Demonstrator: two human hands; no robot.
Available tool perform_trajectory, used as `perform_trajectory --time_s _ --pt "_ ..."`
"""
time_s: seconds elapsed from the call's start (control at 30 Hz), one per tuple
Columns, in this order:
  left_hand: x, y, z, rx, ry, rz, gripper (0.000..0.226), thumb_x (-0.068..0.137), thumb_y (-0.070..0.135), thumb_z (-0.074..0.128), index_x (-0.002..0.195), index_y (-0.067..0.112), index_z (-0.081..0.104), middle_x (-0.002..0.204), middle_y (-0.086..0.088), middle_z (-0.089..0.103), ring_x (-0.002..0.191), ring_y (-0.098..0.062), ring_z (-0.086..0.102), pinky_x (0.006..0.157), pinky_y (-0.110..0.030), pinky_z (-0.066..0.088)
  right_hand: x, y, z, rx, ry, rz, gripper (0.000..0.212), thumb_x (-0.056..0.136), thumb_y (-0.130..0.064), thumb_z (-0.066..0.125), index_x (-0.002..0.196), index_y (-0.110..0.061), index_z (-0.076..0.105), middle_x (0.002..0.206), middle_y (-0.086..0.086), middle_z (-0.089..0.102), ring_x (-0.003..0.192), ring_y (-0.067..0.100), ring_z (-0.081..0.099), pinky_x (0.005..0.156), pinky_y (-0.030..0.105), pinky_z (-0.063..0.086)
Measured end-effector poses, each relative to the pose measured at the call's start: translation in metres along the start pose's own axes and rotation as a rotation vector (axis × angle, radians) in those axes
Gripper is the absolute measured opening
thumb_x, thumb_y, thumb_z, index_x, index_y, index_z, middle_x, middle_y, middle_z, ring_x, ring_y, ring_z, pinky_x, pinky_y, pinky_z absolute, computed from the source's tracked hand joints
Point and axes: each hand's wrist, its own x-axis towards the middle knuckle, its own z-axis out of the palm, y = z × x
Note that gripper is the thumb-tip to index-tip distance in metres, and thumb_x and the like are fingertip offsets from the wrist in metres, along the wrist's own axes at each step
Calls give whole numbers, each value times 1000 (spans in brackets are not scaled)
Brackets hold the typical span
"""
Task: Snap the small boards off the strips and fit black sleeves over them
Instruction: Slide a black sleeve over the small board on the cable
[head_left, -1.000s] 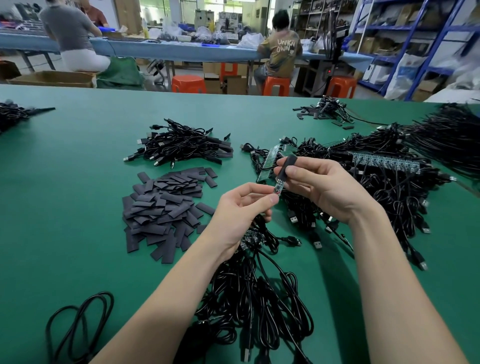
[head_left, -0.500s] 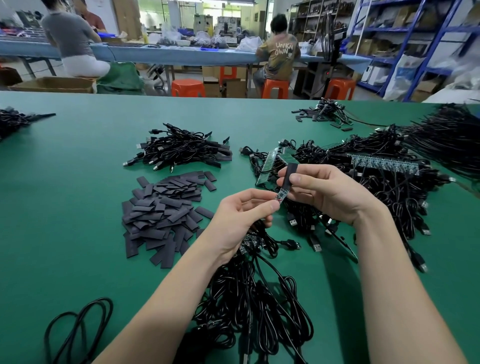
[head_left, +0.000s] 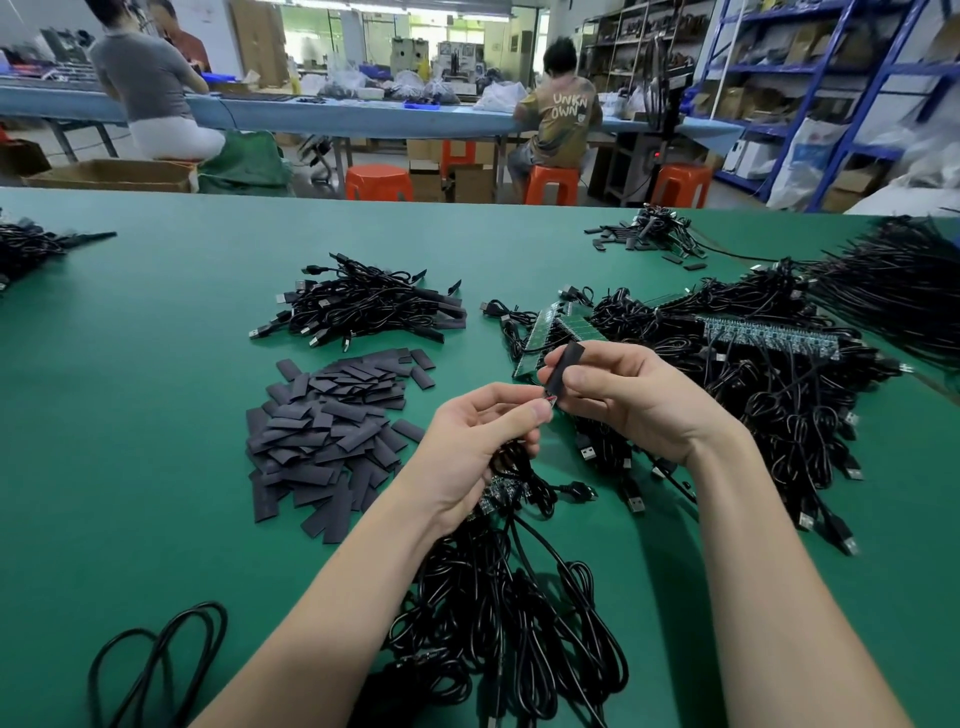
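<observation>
My right hand (head_left: 631, 397) pinches a flat black sleeve (head_left: 565, 365) that stands tilted above the table. My left hand (head_left: 478, 441) pinches the lower end of a small board (head_left: 550, 399); only a sliver of it shows below the sleeve, the rest is inside. Black cables hang from my left hand down to a cable heap (head_left: 514, 613). A pile of loose black sleeves (head_left: 327, 431) lies left of my hands. Green board strips (head_left: 558, 327) lean on the cables behind my hands, and a bluish strip (head_left: 769, 335) lies farther right.
A bundle of finished cables (head_left: 369, 304) lies behind the sleeve pile. A big tangle of USB cables (head_left: 779, 405) fills the right side. A coiled cable (head_left: 156, 670) sits near the front left. Two people sit at benches beyond the green table (head_left: 130, 364).
The sleeve has slid further down over the small board, so less of the board shows. Both hands stay close together, shifted slightly.
</observation>
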Motion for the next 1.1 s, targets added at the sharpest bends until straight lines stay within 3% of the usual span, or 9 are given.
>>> perform_trajectory --time_s 0.2,0.33,0.5,0.77,1.1 --pt "2 -3 1 59 72 52 23 76 15 86 93 16 70 73 -7 68 63 -14 61 66 -25 56 -2 10 3 44 98 -51 16 77 -16 72 90 -18 82 93 5 78 81 11 72 74 19 57" --pt "3 -5 2 122 128 124 11 85 1 76 88 8 68 75 -11 70 67 -19 68 69 -27 58 -4 21 10 127 258 -94 14 76 -14 75 87 -14 83 92 9 78 82 13 72 75 18 57" --pt "2 -7 2 196 161 203 7 82 -4 77 83 1 72 73 -15 74 68 -20 72 68 -24 59 -3 22 15 154 339 -86 11 74 -15 76 82 -12 83 89 10 77 78 12 71 72 17 57" --pt "3 -10 -1 285 195 260 13 82 2 80 78 14 80 74 -14 76 69 -21 75 69 -22 58 0 27 19 155 337 -46 17 67 -17 80 82 -10 83 90 13 77 79 15 73 71 18 58" --pt "1 -10 0 305 198 265 6 83 1 79 83 6 78 76 -9 77 70 -18 75 70 -21 58 0 32 18 157 293 -12 28 68 -17 82 92 -2 79 95 17 76 82 18 73 74 20 58"
